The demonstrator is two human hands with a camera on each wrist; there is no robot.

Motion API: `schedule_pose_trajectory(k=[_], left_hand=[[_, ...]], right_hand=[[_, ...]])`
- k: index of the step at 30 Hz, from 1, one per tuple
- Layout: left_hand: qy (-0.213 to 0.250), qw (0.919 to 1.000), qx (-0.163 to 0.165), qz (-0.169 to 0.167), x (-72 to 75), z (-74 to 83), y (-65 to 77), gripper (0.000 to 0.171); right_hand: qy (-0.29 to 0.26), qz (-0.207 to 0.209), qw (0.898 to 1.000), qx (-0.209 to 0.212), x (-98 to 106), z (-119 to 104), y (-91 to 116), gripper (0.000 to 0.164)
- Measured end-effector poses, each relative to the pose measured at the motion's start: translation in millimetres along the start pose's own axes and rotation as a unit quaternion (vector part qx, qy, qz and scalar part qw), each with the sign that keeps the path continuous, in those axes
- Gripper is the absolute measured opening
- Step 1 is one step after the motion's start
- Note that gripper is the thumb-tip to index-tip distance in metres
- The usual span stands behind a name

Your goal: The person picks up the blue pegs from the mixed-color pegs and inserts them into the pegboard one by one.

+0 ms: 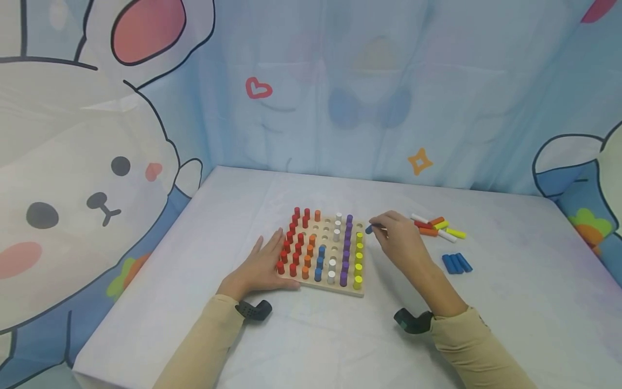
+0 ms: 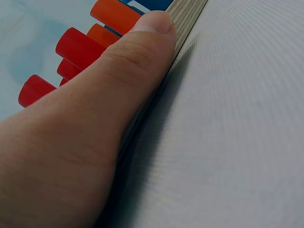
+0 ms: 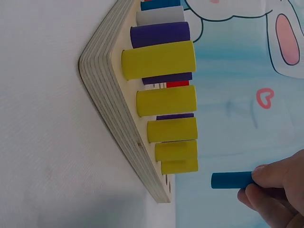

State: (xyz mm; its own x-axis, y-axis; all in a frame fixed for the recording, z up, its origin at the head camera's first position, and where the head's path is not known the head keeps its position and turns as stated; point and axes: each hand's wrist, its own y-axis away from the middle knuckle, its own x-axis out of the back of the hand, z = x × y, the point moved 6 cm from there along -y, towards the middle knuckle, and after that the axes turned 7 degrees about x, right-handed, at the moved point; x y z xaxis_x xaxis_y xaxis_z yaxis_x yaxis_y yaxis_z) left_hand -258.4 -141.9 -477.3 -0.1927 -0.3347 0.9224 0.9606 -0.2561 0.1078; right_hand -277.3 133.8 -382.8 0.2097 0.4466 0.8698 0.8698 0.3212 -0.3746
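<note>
A wooden pegboard (image 1: 335, 289) lies on the table, with upright pegs in columns of red, orange, blue, white, purple and yellow. Several holes between the pegs show bare. My left hand (image 1: 264, 267) rests against the board's left side, its thumb (image 2: 137, 52) along the near edge and its fingers reaching up the side. Just past the board's right edge, my right hand (image 1: 400, 237) pinches a blue peg (image 3: 232, 180) between thumb and fingertips. That peg is held in the air, apart from the board, beside the far end of the yellow column.
Right of the right hand lies a loose pile of white, red, orange and yellow pegs (image 1: 428, 232). Nearer on the white table (image 1: 311, 346), several blue pegs (image 1: 453, 264) lie side by side. A printed curtain (image 1: 316, 129) hangs behind the table.
</note>
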Motion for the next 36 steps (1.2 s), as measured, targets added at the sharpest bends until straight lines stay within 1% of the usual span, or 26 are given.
schedule_pose_trajectory(k=[5, 16, 24, 30, 36], left_hand=[[0.002, 1.0, 0.0, -0.002, -0.3, 0.6, 0.2, 0.126], [-0.001, 1.0, -0.001, -0.003, 0.1, 2.3, 0.4, 0.126], [0.0, 1.0, -0.002, 0.002, -0.2, 4.3, -0.1, 0.127], [0.006, 0.9999, 0.001, -0.01, -0.6, 3.8, 3.2, 0.127], [0.004, 0.9999, -0.009, 0.004, 1.5, 3.5, 3.5, 0.126]], right_hand=[[-0.02, 0.019, 1.0, -0.003, 3, -5, 1, 0.021], [-0.036, 0.034, 0.999, 0.001, 8, -16, 2, 0.02], [-0.047, 0.025, 0.999, 0.011, 6, -23, 0, 0.019], [-0.051, 0.008, 0.998, 0.028, 3, -34, -1, 0.018], [-0.057, -0.016, 0.998, 0.036, -3, -49, -7, 0.02]])
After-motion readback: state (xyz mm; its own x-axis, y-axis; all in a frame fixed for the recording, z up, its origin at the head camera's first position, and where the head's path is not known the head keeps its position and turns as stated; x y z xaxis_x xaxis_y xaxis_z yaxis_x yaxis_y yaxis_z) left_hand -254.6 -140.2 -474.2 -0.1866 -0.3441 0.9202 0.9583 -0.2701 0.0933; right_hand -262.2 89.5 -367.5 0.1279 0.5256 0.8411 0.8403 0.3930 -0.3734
